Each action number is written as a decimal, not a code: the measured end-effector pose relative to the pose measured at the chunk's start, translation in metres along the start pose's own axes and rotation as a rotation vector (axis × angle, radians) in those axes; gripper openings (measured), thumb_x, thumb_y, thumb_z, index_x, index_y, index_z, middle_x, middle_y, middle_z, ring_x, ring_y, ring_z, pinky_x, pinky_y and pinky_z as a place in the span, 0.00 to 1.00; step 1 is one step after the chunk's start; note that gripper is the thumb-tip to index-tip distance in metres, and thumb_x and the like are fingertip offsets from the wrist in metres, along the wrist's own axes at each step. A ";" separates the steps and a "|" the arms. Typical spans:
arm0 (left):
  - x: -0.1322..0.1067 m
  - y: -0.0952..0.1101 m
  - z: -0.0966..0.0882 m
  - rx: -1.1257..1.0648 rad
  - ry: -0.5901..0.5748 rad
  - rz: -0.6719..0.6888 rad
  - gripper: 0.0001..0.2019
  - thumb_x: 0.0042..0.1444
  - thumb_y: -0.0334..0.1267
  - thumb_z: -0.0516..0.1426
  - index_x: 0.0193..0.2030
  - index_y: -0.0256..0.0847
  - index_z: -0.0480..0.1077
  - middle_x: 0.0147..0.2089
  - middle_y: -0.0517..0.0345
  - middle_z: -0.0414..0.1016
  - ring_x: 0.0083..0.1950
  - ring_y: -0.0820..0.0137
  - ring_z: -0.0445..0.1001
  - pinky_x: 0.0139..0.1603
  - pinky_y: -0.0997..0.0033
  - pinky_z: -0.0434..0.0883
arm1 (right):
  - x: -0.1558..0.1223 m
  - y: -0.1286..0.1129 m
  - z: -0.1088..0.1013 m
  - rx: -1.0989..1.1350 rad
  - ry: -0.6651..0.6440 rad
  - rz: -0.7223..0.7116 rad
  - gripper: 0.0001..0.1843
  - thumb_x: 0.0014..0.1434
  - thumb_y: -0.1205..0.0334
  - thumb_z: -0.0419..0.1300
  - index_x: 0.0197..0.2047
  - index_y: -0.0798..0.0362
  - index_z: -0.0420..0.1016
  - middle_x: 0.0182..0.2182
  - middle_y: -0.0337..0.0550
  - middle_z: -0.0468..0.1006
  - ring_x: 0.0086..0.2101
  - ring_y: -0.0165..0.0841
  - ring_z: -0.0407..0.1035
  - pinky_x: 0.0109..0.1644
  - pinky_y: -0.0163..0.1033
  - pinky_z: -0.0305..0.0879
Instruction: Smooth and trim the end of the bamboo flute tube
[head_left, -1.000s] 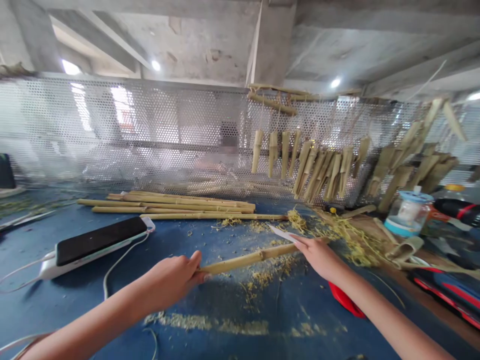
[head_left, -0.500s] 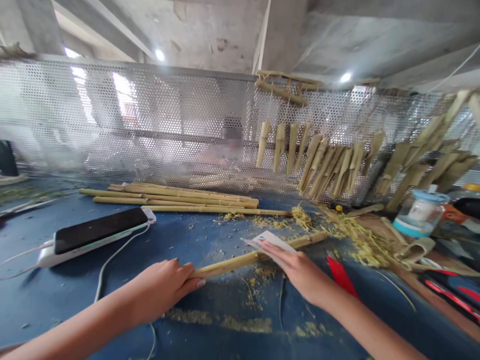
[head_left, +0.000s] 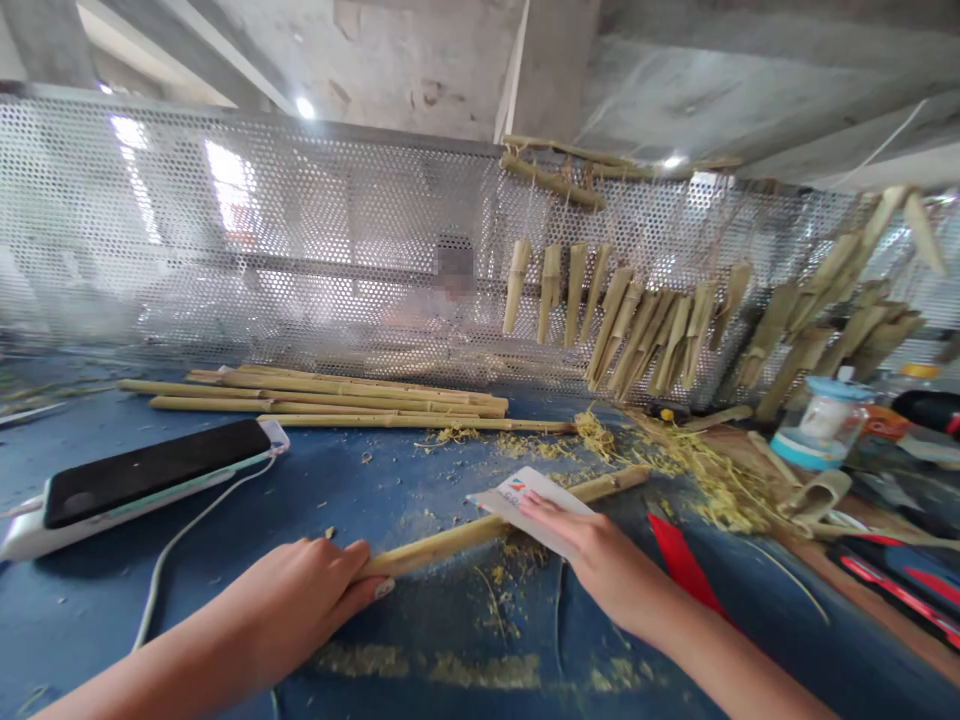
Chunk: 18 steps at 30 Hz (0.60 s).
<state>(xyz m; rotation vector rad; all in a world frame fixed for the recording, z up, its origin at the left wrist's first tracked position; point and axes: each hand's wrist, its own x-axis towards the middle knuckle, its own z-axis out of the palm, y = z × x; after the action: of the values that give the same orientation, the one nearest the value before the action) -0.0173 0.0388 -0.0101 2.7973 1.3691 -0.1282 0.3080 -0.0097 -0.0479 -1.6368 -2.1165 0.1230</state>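
Note:
My left hand point(head_left: 322, 578) is closed around the near end of a bamboo stick point(head_left: 442, 545) that slants up to the right over the blue table. Under my right hand point(head_left: 581, 530) is a folded white piece of sandpaper point(head_left: 510, 490) with printed marks on its back. It lies across the middle of the stick, pinched and pressed there by my fingers. The stick's far end shows beyond the sheet. Fine shavings point(head_left: 499, 590) are scattered below it.
Several bamboo sticks point(head_left: 360, 400) lie along the back of the table. At left is a phone on a white power bank point(head_left: 165, 470) with a cable. Red strip point(head_left: 686, 565), jar point(head_left: 821, 420) and fibre heap point(head_left: 727, 480) are at right. Behind a perforated metal screen sits a person.
The sandpaper has slid slightly left and down along the stick with my right hand. My left hand still grips the near end. The whole view has shifted a little.

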 end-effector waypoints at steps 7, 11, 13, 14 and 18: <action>0.000 0.003 -0.011 0.049 -0.002 0.005 0.24 0.56 0.55 0.38 0.32 0.42 0.66 0.24 0.55 0.68 0.23 0.70 0.68 0.21 0.73 0.52 | 0.005 0.029 -0.003 -0.156 0.125 0.157 0.30 0.49 0.78 0.43 0.54 0.55 0.65 0.51 0.46 0.67 0.51 0.36 0.61 0.55 0.46 0.56; 0.006 0.013 -0.035 0.158 0.112 0.053 0.21 0.55 0.55 0.42 0.33 0.42 0.66 0.22 0.59 0.68 0.23 0.70 0.68 0.22 0.76 0.52 | 0.004 0.032 -0.005 -0.155 0.153 0.150 0.29 0.51 0.77 0.42 0.55 0.54 0.64 0.52 0.46 0.67 0.50 0.35 0.62 0.55 0.44 0.57; 0.012 0.022 -0.044 0.209 0.178 0.067 0.22 0.56 0.55 0.42 0.33 0.40 0.66 0.21 0.59 0.67 0.23 0.70 0.68 0.23 0.77 0.54 | 0.003 0.026 -0.006 -0.158 0.162 0.148 0.28 0.52 0.76 0.42 0.56 0.57 0.63 0.52 0.49 0.66 0.50 0.36 0.62 0.55 0.44 0.57; 0.016 0.027 -0.047 0.232 0.217 0.068 0.23 0.56 0.55 0.40 0.33 0.40 0.66 0.21 0.58 0.67 0.24 0.69 0.69 0.24 0.76 0.56 | 0.002 0.021 -0.007 -0.157 0.163 0.143 0.28 0.52 0.76 0.41 0.56 0.58 0.63 0.53 0.50 0.66 0.50 0.36 0.62 0.55 0.44 0.57; 0.030 0.048 -0.043 0.211 0.255 0.101 0.24 0.58 0.53 0.37 0.37 0.39 0.67 0.26 0.53 0.71 0.28 0.66 0.71 0.29 0.71 0.63 | -0.005 -0.009 -0.007 -0.065 0.137 0.023 0.33 0.49 0.79 0.41 0.58 0.56 0.59 0.55 0.45 0.62 0.53 0.33 0.57 0.57 0.42 0.53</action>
<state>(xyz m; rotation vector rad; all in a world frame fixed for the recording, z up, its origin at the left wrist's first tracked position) 0.0413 0.0356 0.0298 3.1445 1.3257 0.0960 0.3036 -0.0187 -0.0404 -1.6569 -2.0185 -0.0505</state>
